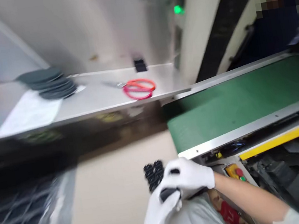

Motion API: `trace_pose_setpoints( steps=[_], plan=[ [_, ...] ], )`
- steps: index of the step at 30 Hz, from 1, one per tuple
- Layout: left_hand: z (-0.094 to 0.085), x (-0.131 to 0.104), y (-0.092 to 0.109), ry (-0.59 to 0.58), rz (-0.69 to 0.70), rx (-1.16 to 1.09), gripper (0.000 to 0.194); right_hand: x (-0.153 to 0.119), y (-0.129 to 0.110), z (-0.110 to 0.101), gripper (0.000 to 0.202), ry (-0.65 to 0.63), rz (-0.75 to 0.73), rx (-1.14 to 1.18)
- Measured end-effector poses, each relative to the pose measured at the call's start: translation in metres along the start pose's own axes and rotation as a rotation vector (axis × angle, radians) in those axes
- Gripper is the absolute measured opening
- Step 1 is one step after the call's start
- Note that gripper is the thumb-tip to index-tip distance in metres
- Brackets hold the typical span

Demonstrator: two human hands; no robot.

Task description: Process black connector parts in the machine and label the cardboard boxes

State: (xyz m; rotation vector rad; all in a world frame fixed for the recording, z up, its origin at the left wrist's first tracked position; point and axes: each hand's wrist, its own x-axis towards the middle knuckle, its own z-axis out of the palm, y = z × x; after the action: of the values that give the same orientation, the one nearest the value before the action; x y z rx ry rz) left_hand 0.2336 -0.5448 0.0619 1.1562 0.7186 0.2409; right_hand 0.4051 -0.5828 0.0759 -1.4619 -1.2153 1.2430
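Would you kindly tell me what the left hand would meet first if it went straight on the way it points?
Most likely the right hand, just beyond the left hand in view; depth is unclear, so they may already be touching.

Beige tabletop (113,192) under black pieces (153,175), metal shelf (103,101), red-handled scissors (138,89)

Plain white gloves (194,174) on both left hand (162,205) and right hand (185,174), and the piece (168,194) at the left one is black. Cluster of parts (154,175) is black too, against a beige tabletop (111,192). Conveyor belt (238,102)'s solid green, yellow strip (281,139) below. Scissors (138,88) have orangey-red and pink handles, stacked discs (49,84) are dark grey, paper (30,111)'s white.
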Motion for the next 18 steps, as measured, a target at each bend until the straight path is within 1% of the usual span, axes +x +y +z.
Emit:
trace_pose_setpoints(
  steps=[1,2,3,4,6,8,11,13,16,18],
  plan=[
    [-0.013,-0.011,-0.002,0.066,-0.015,-0.009,0.037,-0.001,0.006,0.016,0.027,0.125,0.067,0.207],
    [-0.027,-0.022,-0.002,0.135,-0.021,-0.005,0.039,0.0,0.013,0.031,0.033,0.214,0.159,0.415],
    [-0.041,-0.032,-0.001,0.201,-0.016,0.011,0.041,0.001,0.02,0.046,0.038,0.269,0.254,0.608],
    [-0.055,-0.041,0.002,0.254,0.003,0.037,0.043,0.002,0.026,0.061,0.042,0.295,0.331,0.773],
    [-0.078,-0.055,0.006,0.308,0.072,0.092,0.04,0.004,0.037,0.087,0.046,0.288,0.405,0.981],
    [-0.092,-0.064,0.009,0.301,0.135,0.127,0.036,0.004,0.041,0.108,0.045,0.253,0.412,1.049],
    [-0.101,-0.072,0.011,0.263,0.139,0.133,0.036,-0.001,0.033,0.125,0.047,0.297,0.362,1.052],
    [-0.101,-0.075,0.011,0.233,0.119,0.127,0.036,-0.004,0.023,0.128,0.05,0.342,0.305,1.033],
    [-0.099,-0.075,0.014,0.179,0.13,0.128,0.03,-0.004,0.012,0.131,0.056,0.31,0.251,1.019],
    [-0.098,-0.073,0.017,0.147,0.156,0.136,0.026,-0.001,0.008,0.132,0.057,0.305,0.23,0.985]
  ],
)
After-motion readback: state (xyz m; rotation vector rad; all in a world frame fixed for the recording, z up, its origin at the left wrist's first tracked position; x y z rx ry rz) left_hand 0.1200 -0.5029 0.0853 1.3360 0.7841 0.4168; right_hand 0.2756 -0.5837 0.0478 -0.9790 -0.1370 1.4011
